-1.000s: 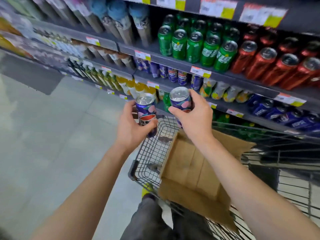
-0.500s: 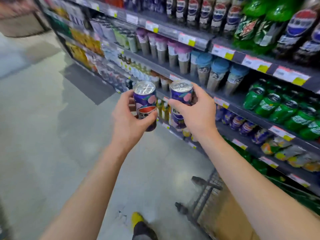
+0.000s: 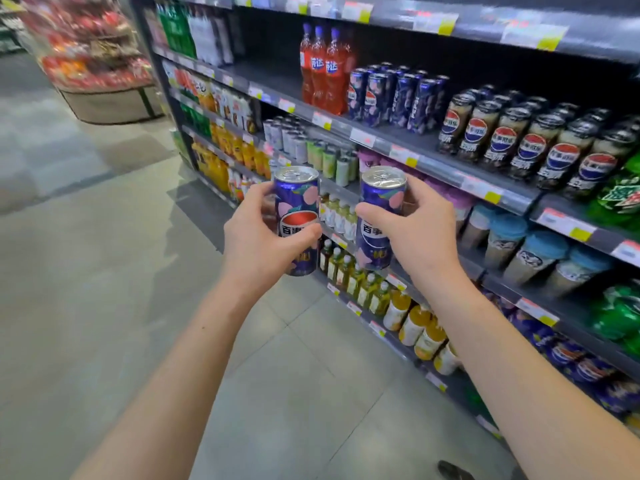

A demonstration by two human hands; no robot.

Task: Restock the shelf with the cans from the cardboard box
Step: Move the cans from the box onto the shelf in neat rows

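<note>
I hold two purple cans with pink patches and a red-white-blue logo, both upright at chest height in front of the shelving. My left hand [image 3: 258, 242] grips the left can [image 3: 297, 202] around its lower half. My right hand [image 3: 420, 233] grips the right can [image 3: 381, 199] from its right side. A row of matching purple cans [image 3: 394, 97] stands on an upper shelf [image 3: 398, 147], beyond and above my hands. The cardboard box is out of view.
Red bottles [image 3: 323, 69] stand left of the purple cans, beige cola cans [image 3: 526, 140] to their right. Lower shelves hold juice bottles [image 3: 412, 323] and cups with blue lids [image 3: 540, 258]. Grey tiled floor [image 3: 104, 271] spreads left; a display stand [image 3: 100, 77] sits far left.
The view has swung up and left from the cart and box to the upper shelves. Both hands have kept their cans and carried them along the aisle.
</note>
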